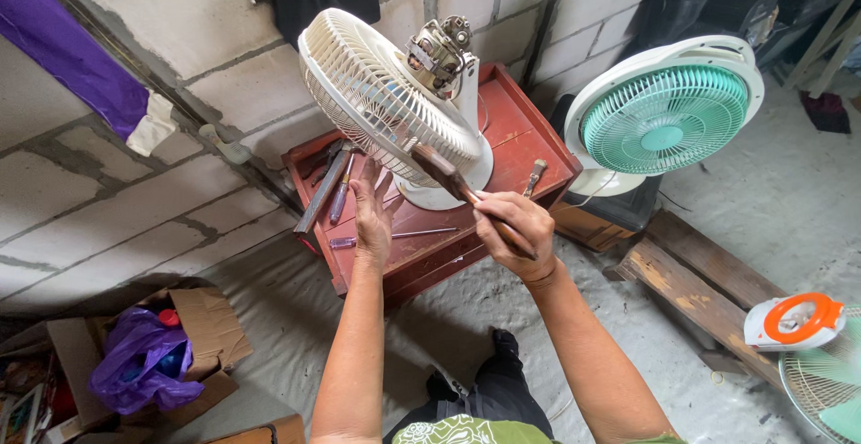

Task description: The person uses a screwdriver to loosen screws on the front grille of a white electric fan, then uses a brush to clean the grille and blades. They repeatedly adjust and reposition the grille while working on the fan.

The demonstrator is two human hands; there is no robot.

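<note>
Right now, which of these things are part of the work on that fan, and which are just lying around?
In use:
white fan
brush in right hand
left hand at the grille
red table

Lying about:
screwdrivers
green fan
cardboard box with purple bag

Gripped in the right hand [518, 227]: a dark brown, worn wooden-handled tool [466, 195]. Just above the grip: a cream-white ribbed plastic fan grille [377, 94]. Beneath it: a red-brown scuffed wooden box table [529, 134]. Far right of it: a white-rimmed fan with teal grille [664, 117].
</note>
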